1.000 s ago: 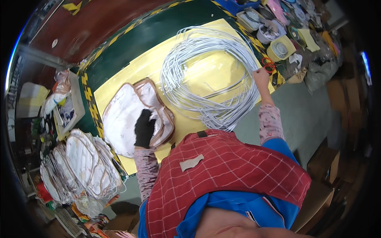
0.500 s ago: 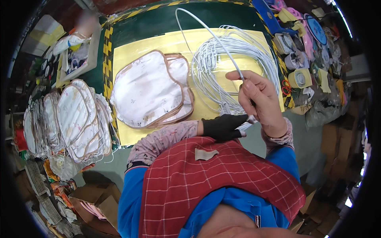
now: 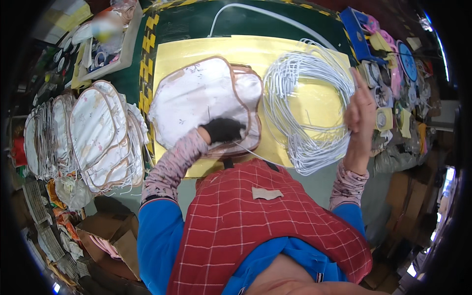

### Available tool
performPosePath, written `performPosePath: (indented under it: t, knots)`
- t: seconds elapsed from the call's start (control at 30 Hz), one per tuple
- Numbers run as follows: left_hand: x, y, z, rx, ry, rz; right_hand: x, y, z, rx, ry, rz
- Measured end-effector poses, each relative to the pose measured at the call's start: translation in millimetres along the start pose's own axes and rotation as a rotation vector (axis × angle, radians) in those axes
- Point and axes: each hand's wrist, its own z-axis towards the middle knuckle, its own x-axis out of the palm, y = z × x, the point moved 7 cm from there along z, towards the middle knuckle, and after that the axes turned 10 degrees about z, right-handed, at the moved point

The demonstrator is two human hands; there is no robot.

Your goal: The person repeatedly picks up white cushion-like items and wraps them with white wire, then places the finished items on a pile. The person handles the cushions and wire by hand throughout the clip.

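My left hand (image 3: 223,130), in a black glove, rests on the near edge of a stack of pale floral fabric pieces with tan trim (image 3: 196,98) on the yellow mat (image 3: 295,49). A thin white wire (image 3: 255,153) leads out from under its fingers toward me. My right hand (image 3: 361,115) is raised at the right rim of a big coil of white wire (image 3: 300,88), fingers stretched upward and touching the loops. Whether it grips a strand I cannot make out. One long strand (image 3: 275,14) arcs over the green table at the back.
A pile of finished trimmed fabric pieces (image 3: 98,132) stands at the left edge. A tray of small items (image 3: 105,46) sits back left. Tape rolls and clutter (image 3: 388,98) crowd the right side. Cardboard boxes (image 3: 113,236) lie on the floor lower left.
My gloved left hand moved from beside the coil back onto the fabric stack. My right hand lifted, its fingers straightened, and shifted to the coil's right rim. The view swung right.
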Motion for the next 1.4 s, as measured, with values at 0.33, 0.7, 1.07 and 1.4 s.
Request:
performPosePath:
  t: [0.33, 0.7, 1.07, 1.4]
  knots:
    - [-106.2, 225.9, 36.7, -0.705, -0.475, 0.518, -14.0, -42.0, -30.9, -0.137, -0.001, -0.050]
    - [-233.4, 35.7, -75.7, -0.151, -1.139, -0.463, -35.0, -15.8, -45.5, -0.119, 0.090, 0.245]
    - [-217.7, -18.1, -141.1, -0.298, -1.446, -0.191, -52.3, -1.6, -70.7, -0.129, 0.197, 0.352]
    - [-263.1, -99.5, -152.2, 0.005, -1.377, -0.327, -42.8, 29.9, -67.4, -0.058, 0.461, 0.095]
